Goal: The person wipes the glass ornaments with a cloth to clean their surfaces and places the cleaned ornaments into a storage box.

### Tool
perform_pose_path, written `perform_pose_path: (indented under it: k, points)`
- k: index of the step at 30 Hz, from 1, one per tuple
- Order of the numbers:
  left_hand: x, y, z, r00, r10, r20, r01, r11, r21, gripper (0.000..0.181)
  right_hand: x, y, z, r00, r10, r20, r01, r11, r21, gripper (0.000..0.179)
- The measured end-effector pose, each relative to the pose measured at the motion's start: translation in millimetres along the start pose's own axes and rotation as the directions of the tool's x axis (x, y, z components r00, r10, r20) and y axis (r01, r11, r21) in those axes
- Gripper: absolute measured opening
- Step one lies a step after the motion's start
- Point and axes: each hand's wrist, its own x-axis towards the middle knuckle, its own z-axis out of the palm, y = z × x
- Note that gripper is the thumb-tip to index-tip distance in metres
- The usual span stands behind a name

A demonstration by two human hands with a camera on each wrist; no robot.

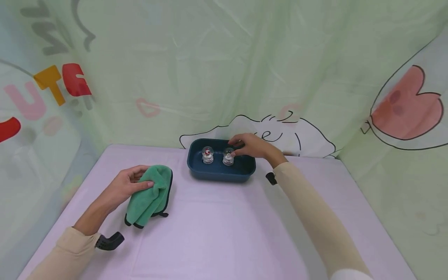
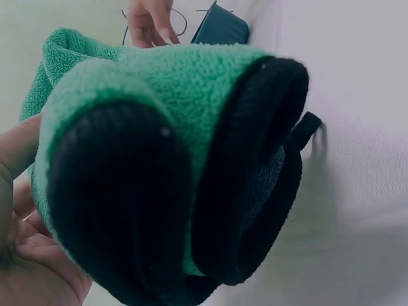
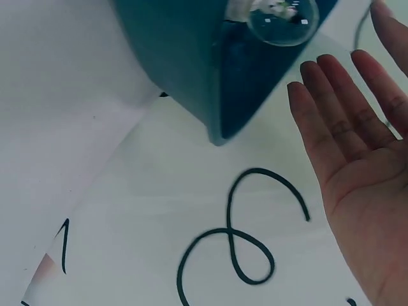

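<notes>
My left hand (image 1: 131, 184) grips a folded green towel (image 1: 151, 194) with black edging, held above the table; the cloth (image 2: 172, 83) fills much of the left wrist view. Reaching over the back right of a dark blue tub (image 1: 217, 177), my right hand (image 1: 252, 146) is by the right-hand snow globe (image 1: 228, 157). In the right wrist view its fingers (image 3: 338, 108) are extended, apart from the globe (image 3: 284, 19). A second snow globe (image 1: 207, 155), with a small red figure inside, stands upright to the left in the same tub.
The table (image 1: 210, 233) has a pale lilac cover. Printed curtains (image 1: 210, 77) hang behind it and along both sides. The tub stands at the table's back edge, close to the rear curtain.
</notes>
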Motion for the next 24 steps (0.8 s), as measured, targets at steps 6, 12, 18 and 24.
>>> perform_pose_path:
  k: [6, 12, 18, 24]
  points:
    - [1.7, -6.0, -1.0, 0.999, -0.052, 0.017, 0.051, 0.998, 0.028, 0.054, -23.6, -12, 0, 0.998, -0.052, -0.037, 0.055, 0.996, 0.070, 0.054]
    - [3.6, -16.1, -2.9, 0.994, -0.106, 0.036, 0.103, 0.991, 0.085, 0.056, -45.7, -26, 2, 0.991, -0.109, -0.079, 0.117, 0.986, 0.119, 0.054]
    - [4.6, -24.6, -8.0, 0.992, -0.129, 0.003, 0.126, 0.976, 0.175, 0.058, -62.0, -33, 6, 0.982, -0.160, -0.097, 0.171, 0.978, 0.122, 0.054]
    - [0.3, -18.7, -18.9, 0.990, -0.090, -0.108, 0.113, 0.968, 0.225, 0.061, -79.1, -43, 11, 0.979, -0.174, -0.102, 0.189, 0.969, 0.159, 0.056]
